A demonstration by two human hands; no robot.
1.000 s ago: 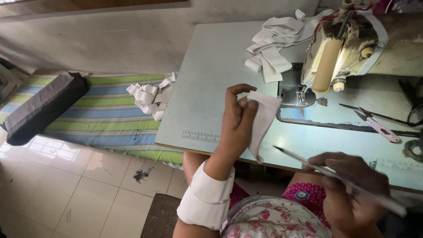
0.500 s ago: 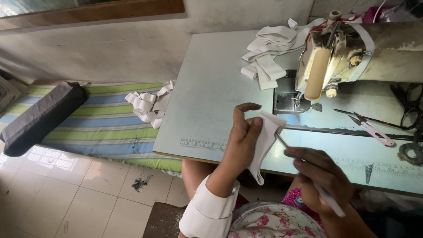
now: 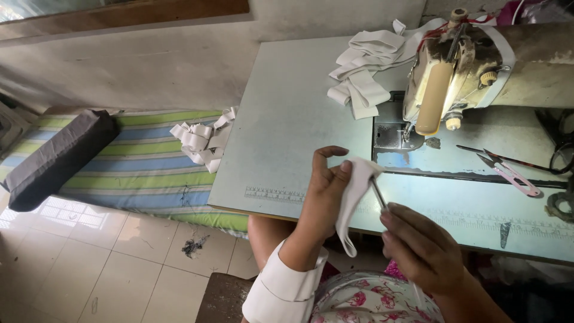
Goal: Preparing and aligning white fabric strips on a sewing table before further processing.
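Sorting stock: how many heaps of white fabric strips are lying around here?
2. One heap of white fabric strips lies on the pale table beside the sewing machine; another heap sits on the striped mat. More may be hidden.

Pale grey-green tabletop (image 3: 287,119) w/ a printed ruler strip near its front edge, set against a bare, stained plaster wall (image 3: 179,66) w/ a brown wooden ledge (image 3: 125,13) along the top. Left of it, a low bed (image 3: 137,167) in green, blue & yellow stripes carries a dark grey bolster (image 3: 54,158). Floor (image 3: 89,263) is pale tile w/ grout lines, daylight patch at left.
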